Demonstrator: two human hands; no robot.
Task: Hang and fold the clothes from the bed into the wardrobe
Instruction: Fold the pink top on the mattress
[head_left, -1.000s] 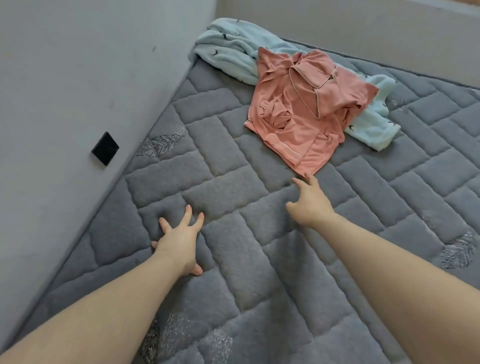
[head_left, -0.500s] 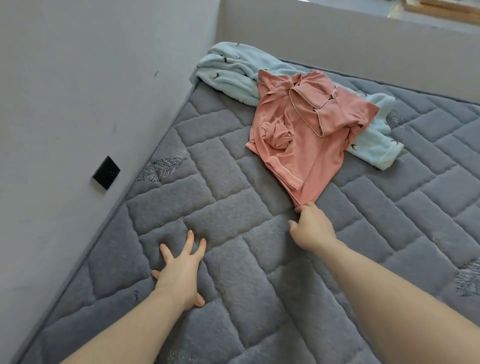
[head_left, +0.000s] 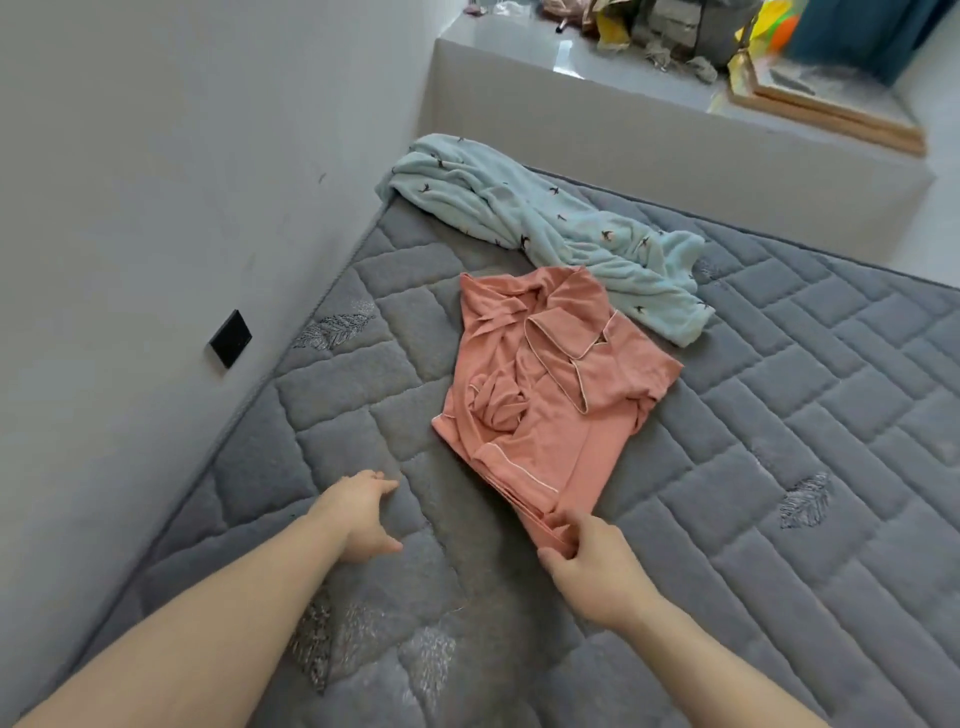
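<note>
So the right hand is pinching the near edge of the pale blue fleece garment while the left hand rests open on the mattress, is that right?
Not quite. In the head view the right hand pinches the near edge of the pink pyjama top, not the pale blue fleece garment, which lies untouched farther back. The left hand does rest open on the mattress.

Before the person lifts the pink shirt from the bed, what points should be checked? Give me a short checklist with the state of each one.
1. Right hand grips the near hem of the pink shirt: ok.
2. Left hand free to help, open over the mattress: ok.
3. Shirt clear of the light blue garment: cannot tell; the collar end lies right beside it.
4. Shirt flat and ready for a hanger: not ok, it is crumpled and bunched in the middle.
5. Hanger or wardrobe in sight: not ok, neither is in view.
</note>
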